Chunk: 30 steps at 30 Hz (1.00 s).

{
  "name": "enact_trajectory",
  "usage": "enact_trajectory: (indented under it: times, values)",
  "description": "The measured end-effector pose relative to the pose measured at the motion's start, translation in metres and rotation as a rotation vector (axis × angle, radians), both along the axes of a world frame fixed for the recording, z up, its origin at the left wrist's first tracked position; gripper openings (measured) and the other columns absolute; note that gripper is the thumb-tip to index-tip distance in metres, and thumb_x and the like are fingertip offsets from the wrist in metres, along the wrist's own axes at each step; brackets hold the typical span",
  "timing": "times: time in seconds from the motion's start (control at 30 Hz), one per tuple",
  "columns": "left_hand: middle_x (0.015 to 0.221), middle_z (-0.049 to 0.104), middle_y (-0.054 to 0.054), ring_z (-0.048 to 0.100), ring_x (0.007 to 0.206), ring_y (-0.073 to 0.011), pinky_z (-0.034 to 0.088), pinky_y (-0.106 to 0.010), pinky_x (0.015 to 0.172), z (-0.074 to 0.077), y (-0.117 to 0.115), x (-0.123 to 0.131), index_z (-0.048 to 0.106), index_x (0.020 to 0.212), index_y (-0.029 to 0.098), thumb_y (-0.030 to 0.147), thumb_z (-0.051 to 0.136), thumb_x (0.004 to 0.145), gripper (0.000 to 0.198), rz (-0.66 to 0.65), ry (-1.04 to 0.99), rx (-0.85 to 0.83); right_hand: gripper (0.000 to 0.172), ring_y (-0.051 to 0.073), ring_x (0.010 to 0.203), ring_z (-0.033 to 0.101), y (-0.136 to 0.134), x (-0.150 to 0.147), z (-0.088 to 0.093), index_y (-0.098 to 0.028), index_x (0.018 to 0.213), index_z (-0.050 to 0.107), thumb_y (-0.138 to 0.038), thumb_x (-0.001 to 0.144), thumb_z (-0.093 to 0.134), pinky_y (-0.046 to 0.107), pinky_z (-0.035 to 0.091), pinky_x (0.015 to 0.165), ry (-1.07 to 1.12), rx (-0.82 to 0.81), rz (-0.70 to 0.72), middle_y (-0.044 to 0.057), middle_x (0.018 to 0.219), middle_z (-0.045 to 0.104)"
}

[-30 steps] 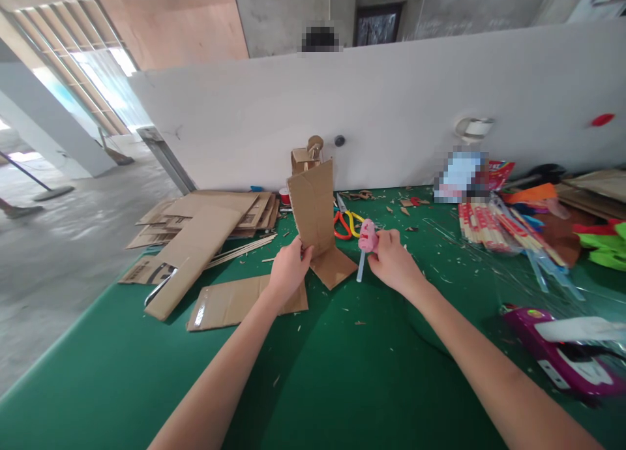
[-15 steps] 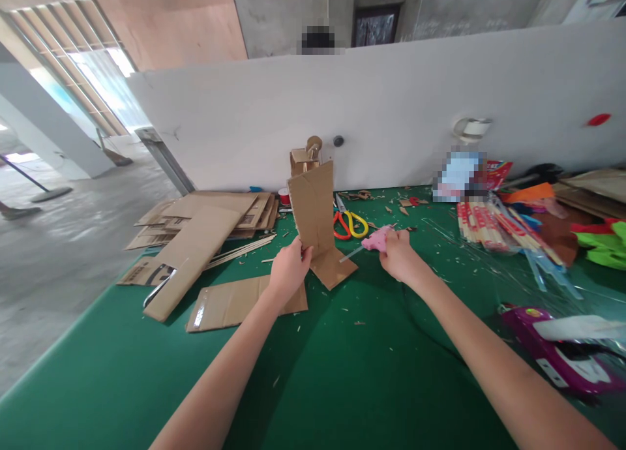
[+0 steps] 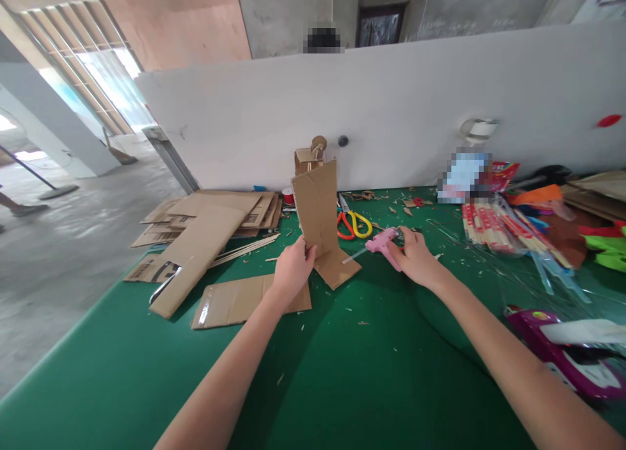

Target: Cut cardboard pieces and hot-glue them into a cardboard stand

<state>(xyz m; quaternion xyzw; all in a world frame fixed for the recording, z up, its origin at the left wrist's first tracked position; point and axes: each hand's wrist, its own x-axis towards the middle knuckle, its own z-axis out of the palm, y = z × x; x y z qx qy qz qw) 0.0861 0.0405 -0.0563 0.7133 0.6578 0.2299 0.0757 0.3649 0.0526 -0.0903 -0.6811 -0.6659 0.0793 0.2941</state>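
Note:
My left hand [image 3: 293, 264] grips the lower left edge of an upright cardboard panel [image 3: 317, 205]. At the panel's foot lies a flat cardboard piece [image 3: 337, 267], and the two form an L shape. To the right, my right hand [image 3: 417, 255] has its fingers on a pink glue gun [image 3: 382, 241], more loosely than before, near its handle and front end. A clear glue stick [image 3: 355, 255] sticks out of the gun's back toward the cardboard foot. Scissors with red and yellow handles [image 3: 362, 225] lie just behind the gun.
A cardboard pile [image 3: 210, 209], wooden sticks [image 3: 244, 251] and a cardboard strip [image 3: 235, 300] lie left. Behind the panel stands a small cardboard construction [image 3: 308, 155]. Packed sticks [image 3: 489, 228] and a purple power strip [image 3: 562, 352] are at right. A white partition [image 3: 391, 104] closes the back.
My right hand has shifted slightly right and its grip has loosened, showing more of the glue gun's body and handle. My left hand still holds the panel. The view has shifted slightly.

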Motion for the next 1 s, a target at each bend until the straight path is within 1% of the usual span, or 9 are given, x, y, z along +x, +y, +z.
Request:
enact_trajectory:
  times: [0.17,0.3,0.37,0.43,0.5,0.57,0.73,0.87,1.0]
  values:
    - [0.083,0.068,-0.008,0.063,0.073,-0.0222,0.036,-0.027,0.056,-0.001,0.000,0.000,0.055,0.092,0.018,0.031,0.045,0.091,0.016,-0.007,-0.009,0.009,0.065,0.039,0.121,0.038,0.003,0.013,-0.011,0.001,0.135,0.036,-0.044,0.089,0.039,0.053,0.035,0.097,-0.093,0.199,-0.189,0.028,0.122,0.042]
    - [0.082,0.068,-0.008,0.063,0.072,-0.0219,0.034,-0.027,0.054,-0.001,0.000,0.000,0.054,0.091,0.019,0.031,0.044,0.091,0.016,-0.002,-0.002,0.008,0.060,0.040,0.114,0.043,-0.008,0.005,0.010,-0.002,0.136,0.039,-0.041,0.090,0.041,0.054,0.037,0.092,-0.274,0.266,-0.246,0.026,0.122,0.044]
    - [0.082,0.068,-0.008,0.063,0.072,-0.0214,0.034,-0.026,0.054,-0.001,0.001,0.000,0.054,0.091,0.019,0.031,0.045,0.091,0.015,0.002,0.009,0.005,0.051,0.038,0.110,0.046,-0.009,-0.006,0.026,-0.007,0.132,0.046,-0.038,0.091,0.042,0.053,0.038,0.091,-0.342,0.282,-0.154,0.023,0.119,0.049]
    - [0.081,0.067,-0.008,0.063,0.071,-0.0212,0.033,-0.026,0.054,-0.001,0.001,0.000,0.053,0.090,0.019,0.031,0.045,0.091,0.015,0.003,0.020,0.009,0.039,0.034,0.103,0.052,-0.003,-0.021,0.038,-0.010,0.120,0.056,-0.031,0.089,0.048,0.046,0.042,0.087,-0.318,0.242,0.049,0.018,0.109,0.057]
    - [0.080,0.067,-0.008,0.063,0.071,-0.0217,0.033,-0.027,0.054,-0.002,0.001,-0.001,0.053,0.089,0.018,0.032,0.045,0.091,0.015,0.004,0.030,0.019,0.025,0.025,0.089,0.059,0.009,-0.042,0.046,-0.014,0.107,0.063,-0.023,0.087,0.050,0.037,0.046,0.082,-0.171,0.120,0.283,0.013,0.097,0.063]
    - [0.079,0.067,-0.007,0.063,0.072,-0.0223,0.034,-0.027,0.054,-0.002,0.001,-0.001,0.053,0.090,0.018,0.031,0.045,0.090,0.015,-0.002,0.031,0.028,0.025,0.021,0.084,0.061,0.024,-0.063,0.047,-0.015,0.108,0.062,-0.019,0.087,0.050,0.032,0.047,0.078,-0.051,0.003,0.443,0.011,0.100,0.065]
    - [0.080,0.067,-0.007,0.064,0.074,-0.0227,0.038,-0.028,0.057,0.000,0.001,-0.001,0.054,0.092,0.018,0.031,0.044,0.091,0.017,-0.010,0.026,0.021,0.022,0.018,0.078,0.063,0.050,-0.095,0.047,-0.014,0.094,0.066,-0.006,0.079,0.051,0.026,0.045,0.069,-0.052,-0.090,0.557,0.007,0.087,0.070]
    - [0.084,0.069,-0.008,0.065,0.077,-0.0229,0.040,-0.028,0.059,0.000,0.001,0.000,0.055,0.095,0.017,0.031,0.044,0.091,0.018,-0.001,0.040,0.006,0.021,0.018,0.081,0.065,0.055,-0.095,0.052,-0.017,0.088,0.069,-0.006,0.077,0.055,0.024,0.044,0.068,-0.089,-0.159,0.642,0.006,0.090,0.072]
    - [0.084,0.069,-0.008,0.066,0.078,-0.0230,0.041,-0.027,0.060,0.000,0.000,0.000,0.055,0.094,0.017,0.031,0.044,0.091,0.018,-0.010,0.058,-0.004,0.019,0.021,0.085,0.066,0.057,-0.093,0.056,-0.016,0.088,0.071,-0.008,0.077,0.058,0.026,0.045,0.069,-0.143,-0.196,0.666,0.009,0.093,0.073]
